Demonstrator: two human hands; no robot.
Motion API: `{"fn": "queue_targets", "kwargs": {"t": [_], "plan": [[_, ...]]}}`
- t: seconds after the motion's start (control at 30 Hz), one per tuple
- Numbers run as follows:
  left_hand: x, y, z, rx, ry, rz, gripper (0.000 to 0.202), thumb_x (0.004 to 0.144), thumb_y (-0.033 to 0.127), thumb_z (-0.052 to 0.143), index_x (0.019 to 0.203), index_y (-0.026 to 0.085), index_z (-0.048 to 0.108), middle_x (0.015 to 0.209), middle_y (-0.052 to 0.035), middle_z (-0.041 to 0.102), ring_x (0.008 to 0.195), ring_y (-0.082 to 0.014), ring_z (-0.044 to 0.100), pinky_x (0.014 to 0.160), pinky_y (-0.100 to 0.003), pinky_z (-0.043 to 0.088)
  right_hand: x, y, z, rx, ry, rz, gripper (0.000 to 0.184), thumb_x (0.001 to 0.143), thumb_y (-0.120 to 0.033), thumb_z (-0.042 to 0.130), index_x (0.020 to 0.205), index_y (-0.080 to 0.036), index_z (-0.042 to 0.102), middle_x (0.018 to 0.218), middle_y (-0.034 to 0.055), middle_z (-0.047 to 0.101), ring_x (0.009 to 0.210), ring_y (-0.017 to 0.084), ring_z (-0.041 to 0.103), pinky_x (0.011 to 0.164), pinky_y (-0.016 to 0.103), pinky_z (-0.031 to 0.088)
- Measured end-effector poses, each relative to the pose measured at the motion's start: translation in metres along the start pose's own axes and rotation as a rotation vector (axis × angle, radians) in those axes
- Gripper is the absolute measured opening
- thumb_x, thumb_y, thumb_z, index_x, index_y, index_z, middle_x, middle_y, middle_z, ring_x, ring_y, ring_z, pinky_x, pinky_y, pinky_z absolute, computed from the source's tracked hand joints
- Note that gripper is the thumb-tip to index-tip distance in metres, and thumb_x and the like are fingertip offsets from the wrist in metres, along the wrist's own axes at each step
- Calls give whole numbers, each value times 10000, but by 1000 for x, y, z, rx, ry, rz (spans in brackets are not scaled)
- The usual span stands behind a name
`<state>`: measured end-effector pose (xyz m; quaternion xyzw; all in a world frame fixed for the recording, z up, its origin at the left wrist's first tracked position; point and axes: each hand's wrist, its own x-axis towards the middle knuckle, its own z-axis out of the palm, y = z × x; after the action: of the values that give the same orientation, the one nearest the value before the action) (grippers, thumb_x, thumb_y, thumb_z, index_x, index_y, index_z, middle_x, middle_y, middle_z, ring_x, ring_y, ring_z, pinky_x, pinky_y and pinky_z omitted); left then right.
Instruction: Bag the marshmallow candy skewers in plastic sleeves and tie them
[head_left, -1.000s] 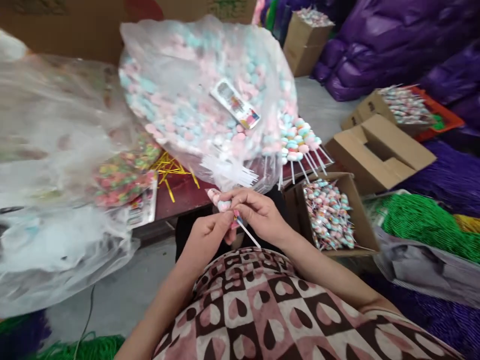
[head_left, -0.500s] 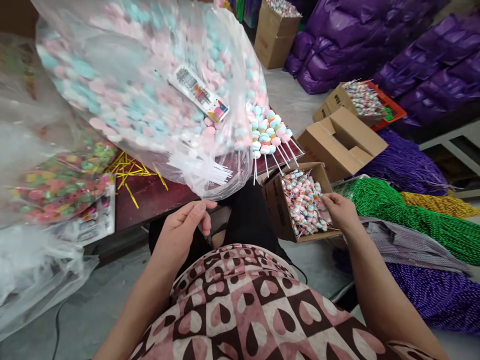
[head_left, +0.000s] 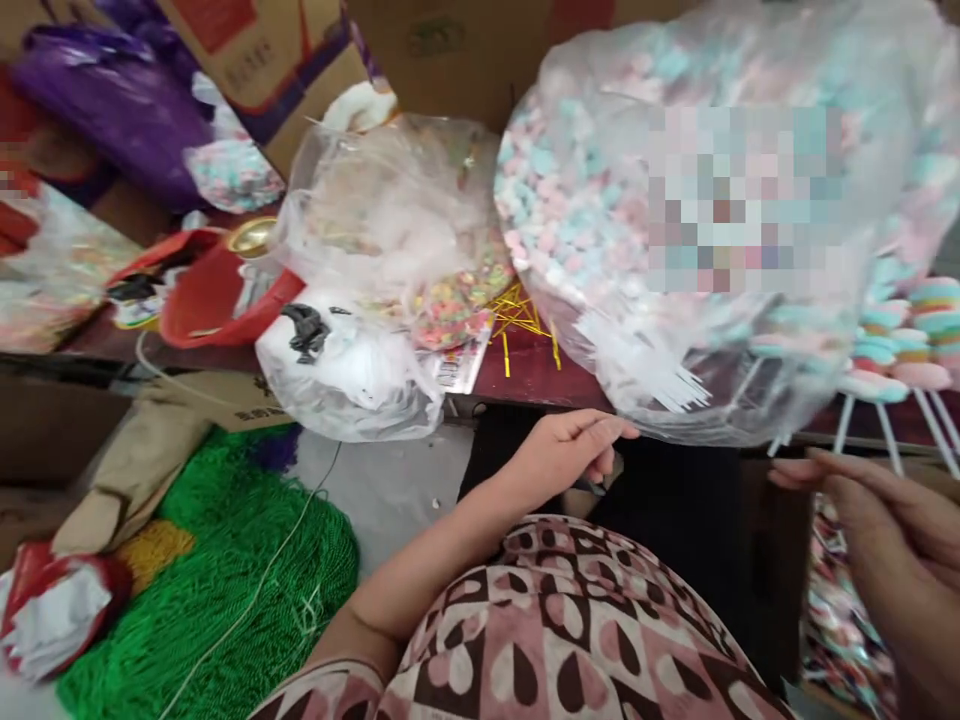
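My left hand (head_left: 566, 455) hovers above my lap just under the table edge, fingers loosely curled and apart, holding nothing I can see. My right hand (head_left: 877, 515) enters from the right, motion-blurred, fingers stretched out, empty as far as I can tell. Above both hangs a big clear bag of pink, blue and white candies (head_left: 675, 200) with white sticks poking out at its bottom. Finished lollipops on sticks (head_left: 911, 345) lie on the table at the far right.
A dark red table (head_left: 525, 375) carries yellow twist ties (head_left: 521, 315), a bag of multicoloured candies (head_left: 450, 305), crumpled clear bags (head_left: 352, 365) and a red container (head_left: 210, 295). Green bead strands (head_left: 225, 560) lie on the floor at left. Cardboard boxes stand behind.
The view has swung left. My right hand left the box of wrapped lollipops and came back toward my lap; the left hand stayed near the table edge, empty.
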<state>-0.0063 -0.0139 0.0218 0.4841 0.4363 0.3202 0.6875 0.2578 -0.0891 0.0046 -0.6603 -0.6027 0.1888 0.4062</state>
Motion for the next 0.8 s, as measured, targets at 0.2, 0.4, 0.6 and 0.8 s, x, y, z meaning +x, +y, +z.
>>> {"fn": "queue_targets", "kwargs": {"t": [0.2, 0.4, 0.6, 0.8], "plan": [[-16, 12, -33, 35, 128, 60, 435, 911, 484, 489, 1038, 126, 701, 629, 17, 532, 558, -79, 487, 584, -216, 420, 23, -52, 68, 51, -253, -270, 246, 919, -311, 546, 1114, -266, 690, 913, 38, 777, 810, 246, 744, 822, 392, 607], [-26, 10, -91, 579, 515, 217, 292, 934, 367, 487, 1011, 185, 702, 838, -39, 663, 799, -145, 603, 803, -280, 479, 25, -42, 92, 79, -325, -420, 255, 911, -264, 549, 1136, -274, 668, 896, 2, 784, 764, 206, 755, 762, 333, 630], [-15, -8, -145, 1289, 843, 125, 241, 916, 304, 541, 1057, 161, 675, 1066, -133, 653, 1054, -274, 571, 923, -396, 444, 24, -36, 94, 60, -376, -351, 286, 906, -277, 559, 1175, -287, 655, 923, -4, 783, 793, 203, 756, 821, 334, 618], [0, -13, -164, 1445, 894, 50, 198, 894, 361, 576, 925, 187, 665, 1001, -129, 647, 959, -286, 567, 832, -400, 442, 20, -38, 102, 107, -363, -373, 261, 902, -247, 556, 1136, -267, 670, 895, -1, 787, 763, 188, 757, 802, 306, 617]]}}
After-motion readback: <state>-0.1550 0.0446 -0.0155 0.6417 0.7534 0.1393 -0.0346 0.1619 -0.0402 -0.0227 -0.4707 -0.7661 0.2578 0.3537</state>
